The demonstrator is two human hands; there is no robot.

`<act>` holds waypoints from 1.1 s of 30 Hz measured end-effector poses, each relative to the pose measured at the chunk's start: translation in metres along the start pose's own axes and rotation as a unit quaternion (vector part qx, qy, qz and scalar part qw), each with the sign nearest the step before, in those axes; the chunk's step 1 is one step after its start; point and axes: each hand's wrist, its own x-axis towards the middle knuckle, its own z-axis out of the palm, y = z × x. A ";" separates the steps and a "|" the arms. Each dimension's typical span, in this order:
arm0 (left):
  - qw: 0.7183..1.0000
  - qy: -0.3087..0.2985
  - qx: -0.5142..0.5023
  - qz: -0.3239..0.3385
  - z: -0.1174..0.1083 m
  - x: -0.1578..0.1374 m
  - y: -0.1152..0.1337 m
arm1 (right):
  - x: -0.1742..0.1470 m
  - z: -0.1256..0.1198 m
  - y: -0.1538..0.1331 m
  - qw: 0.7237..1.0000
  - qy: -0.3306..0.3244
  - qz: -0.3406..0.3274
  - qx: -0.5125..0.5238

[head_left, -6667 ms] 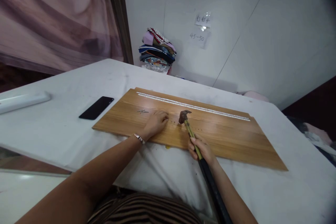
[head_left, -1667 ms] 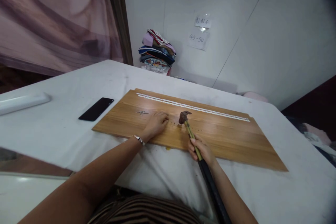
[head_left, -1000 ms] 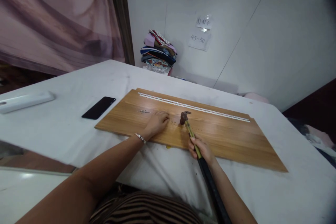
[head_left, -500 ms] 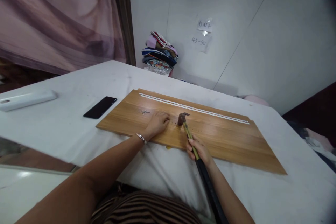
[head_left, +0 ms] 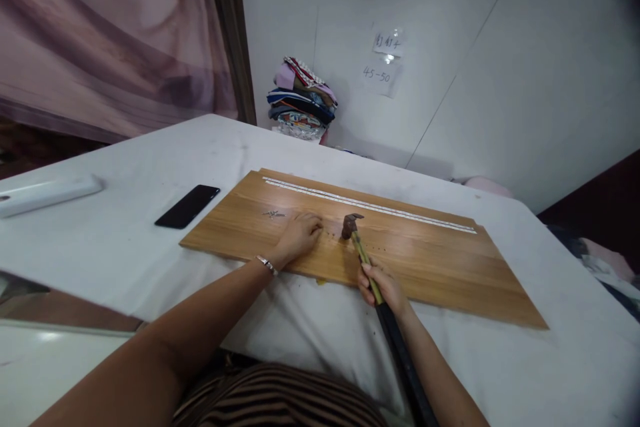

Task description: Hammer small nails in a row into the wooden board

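My right hand (head_left: 384, 287) is wrapped around the yellow and black handle of a claw hammer (head_left: 369, 260). The hammer's rusty head is over the middle of a wooden board (head_left: 440, 260), just right of my left hand (head_left: 301, 235). That hand rests on the board with its fingers curled and pressed together. Whatever they pinch, if anything, is too small to make out. Small dark nail points (head_left: 380, 249) run in a row across the board, on both sides of the hammer head. A little heap of loose nails (head_left: 274, 214) lies left of my left hand.
Two pale ruled strips (head_left: 370, 204) run along the board's far side. A black phone (head_left: 188, 206) lies left of the board on the white-covered table (head_left: 125, 167). Farther left is a white object (head_left: 50, 193). Folded clothes (head_left: 303, 100) are stacked by the wall.
The hammer and my right hand have shifted very slightly right. My left hand stays in place on the board. The view has tilted a little.
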 end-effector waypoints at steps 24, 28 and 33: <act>1.000 -0.002 -0.007 0.003 0.000 -0.001 0.000 | -0.003 0.001 -0.001 1.000 0.004 0.007 0.011; 1.000 -0.004 -0.011 0.001 -0.001 -0.001 0.001 | -0.003 -0.003 0.001 1.000 0.004 0.011 0.010; 1.000 -0.008 -0.008 -0.001 -0.001 -0.001 0.000 | -0.006 -0.002 -0.004 1.000 -0.003 0.013 0.027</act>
